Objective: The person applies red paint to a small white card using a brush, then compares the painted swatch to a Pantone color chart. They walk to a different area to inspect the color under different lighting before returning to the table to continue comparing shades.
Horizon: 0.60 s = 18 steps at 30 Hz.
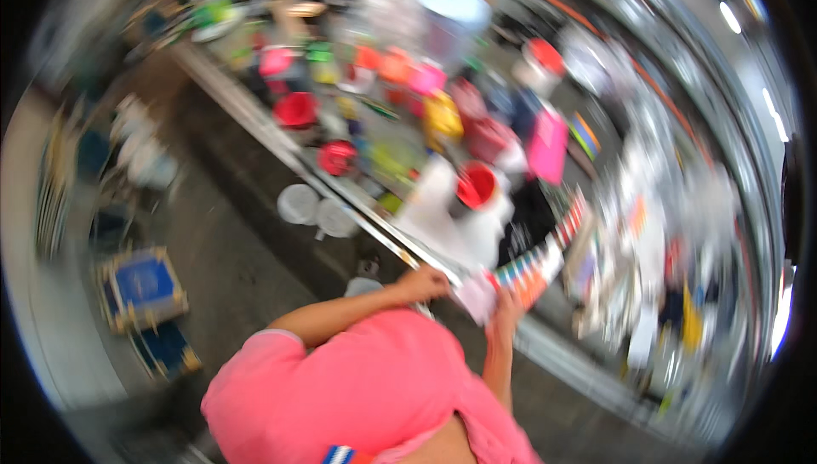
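Observation:
Motion blurs the whole view. At the table's near edge my left hand (423,283) is closed, its fingers bent together; what they pinch, if anything, I cannot make out. To its right, my right hand (508,311) is closed on the edge of a pale pink, thin, flat piece (477,296), which lies between the two hands. Just beyond the right hand, a long row of stacked pieces striped in red, white, orange and teal (532,270) stretches away over the table. A white plastic bag or sheet (430,204) and a red cup-like container (476,184) lie beyond my hands.
The long table (281,145) runs diagonally, crowded with colourful plastic containers, a pale blue bucket (455,17) and a bright pink flat item (547,146). Clear plastic wrap (655,183) heaps at the right. Two white tubs (298,204) sit beside the edge; a blue-and-tan crate (143,285) stands left.

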### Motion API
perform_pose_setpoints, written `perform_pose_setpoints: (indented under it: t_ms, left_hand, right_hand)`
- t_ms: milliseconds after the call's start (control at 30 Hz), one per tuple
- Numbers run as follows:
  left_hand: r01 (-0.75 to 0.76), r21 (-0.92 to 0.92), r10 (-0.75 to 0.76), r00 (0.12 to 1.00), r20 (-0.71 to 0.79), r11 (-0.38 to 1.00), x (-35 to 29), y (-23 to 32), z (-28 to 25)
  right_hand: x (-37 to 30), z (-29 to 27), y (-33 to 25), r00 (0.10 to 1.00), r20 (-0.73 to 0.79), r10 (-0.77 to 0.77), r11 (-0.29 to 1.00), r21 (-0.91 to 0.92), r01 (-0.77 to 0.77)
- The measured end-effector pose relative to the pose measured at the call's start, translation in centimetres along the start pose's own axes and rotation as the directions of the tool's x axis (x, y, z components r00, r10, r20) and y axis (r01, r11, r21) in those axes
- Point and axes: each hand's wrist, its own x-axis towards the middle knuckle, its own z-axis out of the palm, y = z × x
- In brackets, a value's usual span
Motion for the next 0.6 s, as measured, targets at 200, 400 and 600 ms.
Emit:
perform_pose_setpoints:
  t_ms: [200, 400, 600]
  left_hand:
    - [-0.093, -0.264, -0.016, 0.924, -0.383, 0.96, -2.5, -3.3, -6.6]
    - [0.022, -0.339, -0.205, 0.831, -0.517, 0.941, -5.5, -8.0, -12.2]
    - [0.017, -0.317, -0.186, 0.839, -0.512, 0.948, -6.0, -6.5, -13.3]
  right_hand:
    - [1.7, 1.0, 0.5, 0.988, -0.155, 0.01, 0.99, 0.139, 0.012]
    - [3.1, -4.4, 0.4, 0.904, -0.401, -0.146, 0.978, 0.076, 0.192]
    - [3.4, -5.0, -0.2, 0.884, -0.393, -0.251, 0.959, 0.024, 0.283]
